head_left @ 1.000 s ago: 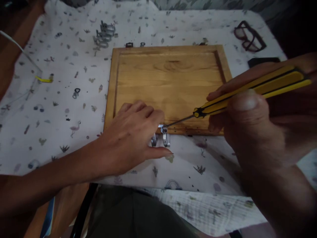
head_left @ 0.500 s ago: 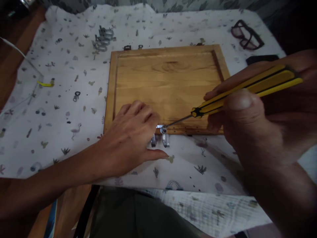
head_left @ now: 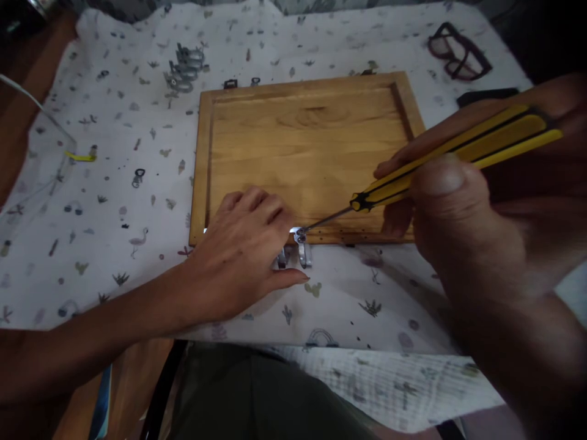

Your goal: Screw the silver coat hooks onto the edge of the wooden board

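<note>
A wooden panel [head_left: 305, 156] with a raised frame lies on the patterned cloth. Along its near edge runs a shiny metal strip with hooks [head_left: 302, 250], mostly covered by my left hand [head_left: 243, 244]. The fingers of that hand curl over the strip and press it to the wood, with the thumb stretched out below the edge. My right hand [head_left: 472, 208] grips a screwdriver [head_left: 458, 156] by its yellow and black handle. Its thin shaft slants down to the left, and the tip meets the strip's right end beside a hook. The screw head itself is too small to make out.
Several grey metal hooks [head_left: 186, 67] lie on the cloth at the back left. Glasses [head_left: 474, 55] rest at the back right, near a dark flat object [head_left: 486, 96]. A white cord [head_left: 41, 107] with a yellow tag [head_left: 81, 157] is at the left.
The view has shifted slightly, so the panel and the things behind it sit a little higher and farther left. Both hands keep their holds, and the screwdriver tip stays at the strip's end.
</note>
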Demonstrator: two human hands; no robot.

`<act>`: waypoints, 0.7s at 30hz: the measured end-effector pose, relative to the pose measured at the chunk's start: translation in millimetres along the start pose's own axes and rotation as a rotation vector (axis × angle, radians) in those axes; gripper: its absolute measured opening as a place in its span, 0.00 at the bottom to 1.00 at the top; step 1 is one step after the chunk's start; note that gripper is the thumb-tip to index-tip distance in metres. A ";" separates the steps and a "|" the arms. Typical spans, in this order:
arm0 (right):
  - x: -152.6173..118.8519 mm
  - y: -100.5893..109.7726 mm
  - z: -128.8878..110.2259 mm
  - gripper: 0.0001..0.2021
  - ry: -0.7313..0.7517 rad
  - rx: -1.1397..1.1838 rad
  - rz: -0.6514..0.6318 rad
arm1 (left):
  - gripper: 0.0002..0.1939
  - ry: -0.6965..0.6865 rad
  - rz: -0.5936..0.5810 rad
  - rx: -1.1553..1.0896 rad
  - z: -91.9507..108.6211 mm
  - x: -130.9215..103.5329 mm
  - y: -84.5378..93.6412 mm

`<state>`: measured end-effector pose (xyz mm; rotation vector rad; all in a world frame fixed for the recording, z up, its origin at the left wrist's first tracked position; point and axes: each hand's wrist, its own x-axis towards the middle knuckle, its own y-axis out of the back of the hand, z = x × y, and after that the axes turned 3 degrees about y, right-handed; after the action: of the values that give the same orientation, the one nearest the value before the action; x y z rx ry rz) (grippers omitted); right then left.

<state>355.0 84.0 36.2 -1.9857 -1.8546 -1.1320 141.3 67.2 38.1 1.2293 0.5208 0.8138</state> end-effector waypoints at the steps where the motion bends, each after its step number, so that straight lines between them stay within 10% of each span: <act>1: -0.2 -0.1 1.1 0.11 0.005 -0.002 0.011 | 0.22 -0.001 0.000 -0.001 0.0 -0.1 0.0; 21: -1.2 2.4 5.9 0.15 0.025 -0.123 0.050 | 0.20 0.071 0.000 -0.069 2.0 2.3 -2.8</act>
<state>359.5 86.2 32.2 -2.0605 -1.7514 -1.2790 145.0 67.5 36.1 1.1405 0.5464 0.8710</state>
